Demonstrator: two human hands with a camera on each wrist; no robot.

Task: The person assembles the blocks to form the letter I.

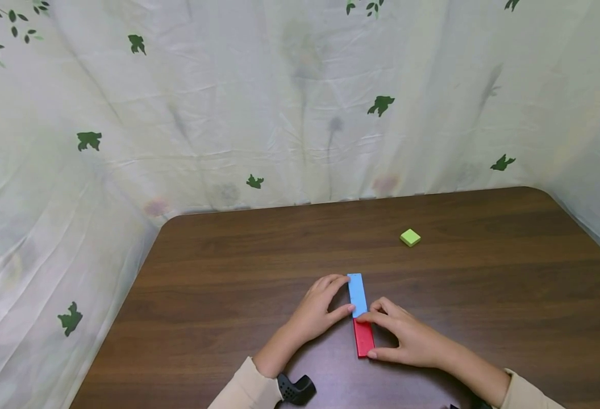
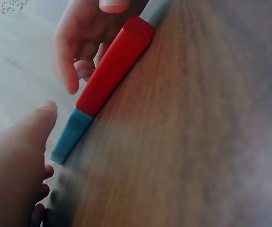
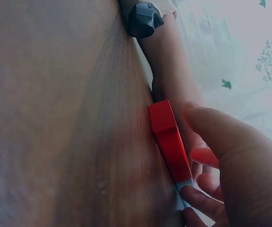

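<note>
A blue bar-shaped block (image 1: 357, 295) and a red bar-shaped block (image 1: 363, 339) lie end to end on the table, forming one narrow strip. Beside the blue block is my left hand (image 1: 316, 311), its fingertips by the far left corner and its thumb by the left edge near the join. My right hand (image 1: 407, 336) spans the red block from the right, index finger over the join and thumb at the near right corner. The left wrist view shows the red block (image 2: 116, 64) standing thick above the wood. In the right wrist view, my thumb (image 3: 206, 123) is close beside the red block.
A small light green square block (image 1: 410, 237) lies farther back on the brown wooden table (image 1: 218, 267). Behind the table hangs a pale curtain (image 1: 279, 113) with green leaf prints. A dark band with a camera (image 1: 297, 389) sits on my left wrist.
</note>
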